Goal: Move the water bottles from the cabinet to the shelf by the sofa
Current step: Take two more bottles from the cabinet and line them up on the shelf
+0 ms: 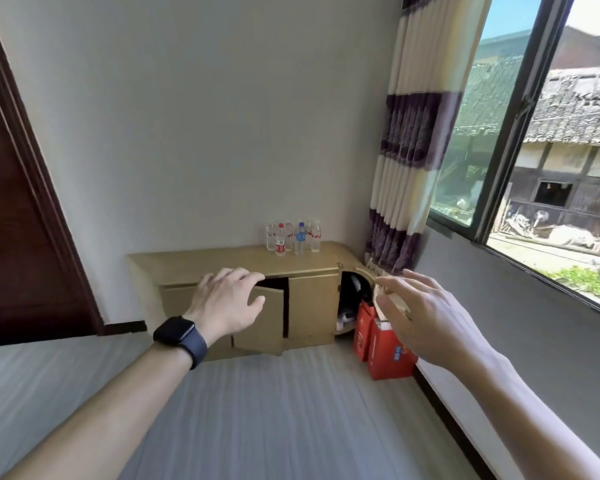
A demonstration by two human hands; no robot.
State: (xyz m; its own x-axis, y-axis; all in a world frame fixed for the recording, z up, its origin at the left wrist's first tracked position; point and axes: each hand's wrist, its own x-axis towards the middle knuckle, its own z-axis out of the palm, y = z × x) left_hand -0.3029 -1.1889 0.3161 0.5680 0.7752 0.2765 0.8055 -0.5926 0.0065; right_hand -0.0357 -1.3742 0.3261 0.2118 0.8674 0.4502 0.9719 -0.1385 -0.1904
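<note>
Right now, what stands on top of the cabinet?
A group of clear water bottles stands upright near the right end of the cabinet, one red-capped, one blue-capped. The front bottles partly cover the back ones, so the count is unclear.

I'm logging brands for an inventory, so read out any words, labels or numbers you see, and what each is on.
No text here is legible.
Water bottles on the cabinet: red and blue labels, print too small.
Red box: blue mark on its front, too blurred.
Watch: dark screen, no text.
</note>
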